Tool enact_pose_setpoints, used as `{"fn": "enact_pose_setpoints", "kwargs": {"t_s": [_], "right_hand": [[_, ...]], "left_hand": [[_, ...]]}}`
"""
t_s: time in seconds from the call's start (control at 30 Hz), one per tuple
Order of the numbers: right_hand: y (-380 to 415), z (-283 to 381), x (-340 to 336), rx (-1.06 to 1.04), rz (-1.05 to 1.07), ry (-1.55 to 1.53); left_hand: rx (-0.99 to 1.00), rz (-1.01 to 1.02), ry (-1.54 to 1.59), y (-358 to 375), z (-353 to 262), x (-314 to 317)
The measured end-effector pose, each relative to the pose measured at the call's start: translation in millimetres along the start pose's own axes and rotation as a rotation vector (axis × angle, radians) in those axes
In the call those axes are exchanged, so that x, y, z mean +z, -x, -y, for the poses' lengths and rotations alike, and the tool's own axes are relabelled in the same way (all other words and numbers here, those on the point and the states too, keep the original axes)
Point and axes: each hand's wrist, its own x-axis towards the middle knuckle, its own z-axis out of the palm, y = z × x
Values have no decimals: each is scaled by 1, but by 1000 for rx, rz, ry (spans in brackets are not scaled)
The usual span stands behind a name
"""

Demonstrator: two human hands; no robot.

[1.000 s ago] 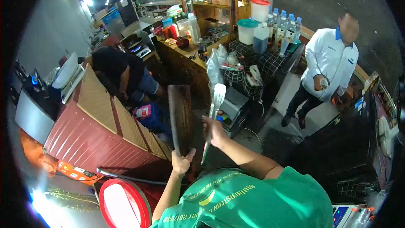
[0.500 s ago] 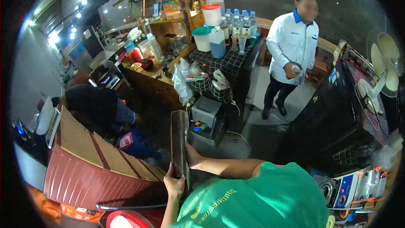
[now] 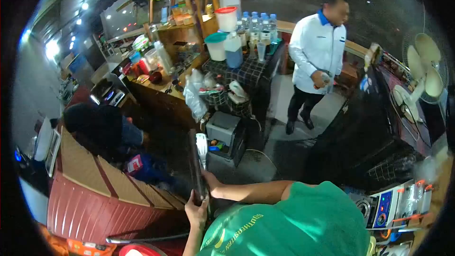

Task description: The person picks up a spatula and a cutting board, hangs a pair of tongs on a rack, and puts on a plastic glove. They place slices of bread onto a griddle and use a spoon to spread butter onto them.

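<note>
A long, narrow dark tray-like piece (image 3: 195,161) stands nearly upright before me, its edge turned towards me. My left hand (image 3: 195,210) is closed round its lower end, thumb against the side. Just right of it, my right hand (image 3: 213,184) is closed on a slotted turner (image 3: 202,146), whose pale head points up beside the dark piece. The right fingers are partly hidden behind the dark piece. My green shirt (image 3: 289,223) fills the bottom of the view.
A person in a white jacket (image 3: 316,52) stands at right, holding a cup. Someone in dark clothes (image 3: 102,125) bends at left behind a red ribbed counter (image 3: 90,204). A grey lidded box (image 3: 225,130) sits on the floor ahead. A fan (image 3: 426,66) stands far right.
The dark piece has turned more edge-on, and the slotted turner now shows beside it. The whole scene has shifted slightly left in view.
</note>
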Motion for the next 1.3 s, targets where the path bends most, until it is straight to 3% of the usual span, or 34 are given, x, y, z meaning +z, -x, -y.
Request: {"fn": "enact_pose_setpoints", "kwargs": {"t_s": [0.03,0.1,0.13,0.2,0.23,0.3,0.37,0.4,0.43,0.5,0.53,0.57,0.63,0.67,0.73,0.77,0.83,0.93,1.1,1.17,1.2,1.23,1.27,1.3], "right_hand": [[-5,-14,-7,-147,-73,160],[-18,-26,-30,263,177,-411],[-26,-35,-11,321,222,-373],[-19,-29,-33,38,68,-386],[-16,-24,-47,13,49,-378],[-23,-41,-45,-121,49,-331],[-2,0,-27,190,247,-464],[-29,-28,-59,175,430,-477],[-46,-45,-74,176,420,-472],[-56,-69,-93,-88,238,-332],[-23,-23,-50,54,-61,-333],[-35,-38,-69,71,-35,-419],[-44,-35,-79,87,517,-631],[-47,-43,-75,106,527,-635],[-51,-45,-82,-48,336,-386],[-46,-37,-75,-31,351,-380],[-31,-9,-55,173,385,-578],[-35,-7,-53,54,302,-495],[-29,17,-42,183,331,-559],[-29,23,-38,-18,409,-422],[-31,30,-33,24,311,-388],[-34,34,-28,57,212,-355],[-41,30,-30,-17,201,-264],[-34,46,-27,134,257,-221]], "left_hand": [[27,-5,6,2,0,0],[-34,-38,-311,8,-19,-5],[-114,-71,-433,8,-26,-5],[-10,-65,-359,4,-26,-4],[93,-57,-312,0,-23,-3],[67,-104,-379,-3,-13,-5],[61,-73,-576,0,-23,-1],[33,-59,-528,0,-33,-1],[28,-53,-519,-1,-39,-1],[-43,-2,-537,-4,-44,0],[185,-86,-487,-9,-27,5],[189,-69,-401,-13,-7,6],[150,-57,-552,-13,-19,6],[139,-75,-559,-12,-22,2],[104,-52,-606,-15,-27,8],[96,-74,-605,-14,-29,9],[43,-40,-908,-16,-34,8],[-88,41,-649,-22,-49,10],[-29,61,-585,-34,-36,11],[-35,93,-492,-40,-35,12],[95,24,-475,-45,-19,13],[98,48,-479,-48,-9,13],[79,57,-398,-53,0,13],[60,67,-318,-58,3,15]]}}
